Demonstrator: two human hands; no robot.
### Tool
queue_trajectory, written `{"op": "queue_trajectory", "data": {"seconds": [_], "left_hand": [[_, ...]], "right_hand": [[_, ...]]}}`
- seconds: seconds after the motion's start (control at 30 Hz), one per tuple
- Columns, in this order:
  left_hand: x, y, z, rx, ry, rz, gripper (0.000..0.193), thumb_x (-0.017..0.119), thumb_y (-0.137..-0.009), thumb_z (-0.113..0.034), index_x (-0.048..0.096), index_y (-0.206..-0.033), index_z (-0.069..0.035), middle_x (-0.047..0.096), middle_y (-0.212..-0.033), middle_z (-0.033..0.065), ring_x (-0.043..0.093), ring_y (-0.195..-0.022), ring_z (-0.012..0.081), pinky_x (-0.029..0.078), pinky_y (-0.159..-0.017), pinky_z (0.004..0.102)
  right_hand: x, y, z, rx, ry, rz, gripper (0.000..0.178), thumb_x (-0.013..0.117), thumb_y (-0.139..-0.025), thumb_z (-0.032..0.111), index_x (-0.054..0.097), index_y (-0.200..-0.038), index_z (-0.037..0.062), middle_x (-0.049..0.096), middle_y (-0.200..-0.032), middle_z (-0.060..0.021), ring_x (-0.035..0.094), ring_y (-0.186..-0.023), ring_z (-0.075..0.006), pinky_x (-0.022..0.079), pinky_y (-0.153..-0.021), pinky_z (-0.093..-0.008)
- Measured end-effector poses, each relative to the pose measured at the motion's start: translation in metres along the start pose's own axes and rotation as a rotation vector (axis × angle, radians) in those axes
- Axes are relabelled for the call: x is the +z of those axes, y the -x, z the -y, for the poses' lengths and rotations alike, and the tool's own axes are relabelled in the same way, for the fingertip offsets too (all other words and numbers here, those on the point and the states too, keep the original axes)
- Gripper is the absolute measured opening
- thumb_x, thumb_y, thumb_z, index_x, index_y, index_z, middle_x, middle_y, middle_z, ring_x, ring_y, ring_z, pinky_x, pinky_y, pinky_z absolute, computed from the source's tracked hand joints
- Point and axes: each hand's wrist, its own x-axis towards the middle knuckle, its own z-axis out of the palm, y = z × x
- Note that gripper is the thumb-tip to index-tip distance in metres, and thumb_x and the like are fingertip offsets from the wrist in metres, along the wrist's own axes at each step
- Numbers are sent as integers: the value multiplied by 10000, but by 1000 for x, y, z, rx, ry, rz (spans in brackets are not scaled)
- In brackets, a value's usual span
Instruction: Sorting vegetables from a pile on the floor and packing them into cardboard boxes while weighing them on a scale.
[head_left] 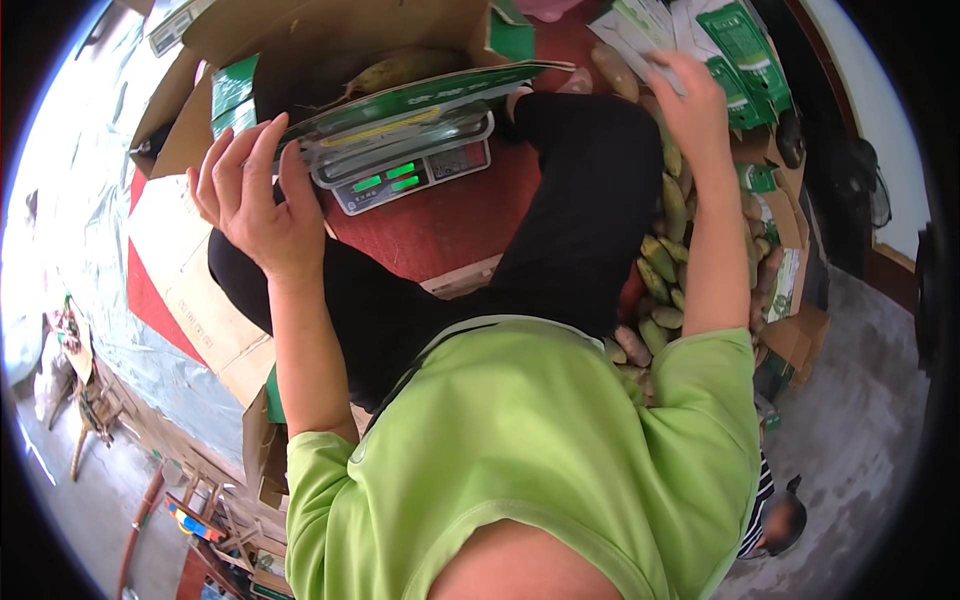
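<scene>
My left hand (pixel 255 205) is raised with fingers apart beside the near flap of an open cardboard box (pixel 320 25); whether a fingertip touches the flap is unclear. Inside the box lies a long yellow-green fruit or root (pixel 405 70). Under the flap is a digital scale (pixel 375 190) with lit green digits. Out to the right, my right hand (pixel 695 110) has its fingers bent over the end of a white flat piece (pixel 625 50), like folded card or packaging. To the right of my right knee is a heap of long greenish and pinkish produce (pixel 660 260).
Green-and-white printed packs (pixel 745 60) lie at the far right, above another cardboard box (pixel 790 250). Flattened cardboard (pixel 200 270) and plastic sheeting (pixel 95 200) spread at the left. A person in a striped top (pixel 765 510) is low at the right.
</scene>
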Motion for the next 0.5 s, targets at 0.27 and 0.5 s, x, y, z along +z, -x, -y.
{"op": "queue_trajectory", "data": {"seconds": [0.27, 0.5], "left_hand": [[-21, -9, -70, 113, 397, 168, 168, 669, -740, -98, 669, -904, -133, 635, -851, 12, 611, -900, 215, 300, -1021, 429], [-92, -34, -143, 333, 974, 351, 93, 532, -832, -103, 559, -911, -144, 608, -752, 27, 631, -814, 249, 370, -976, 560]], "right_hand": [[59, 279, -112, 703, 86, 400, 209, 576, -826, 137, 636, -998, 34, 650, -979, -149, 623, -940, -288, 474, -783, -341], [129, 486, -135, 1084, 275, 678, 263, 543, -848, 237, 666, -894, 8, 633, -777, -247, 635, -815, -393, 491, -702, -451]]}}
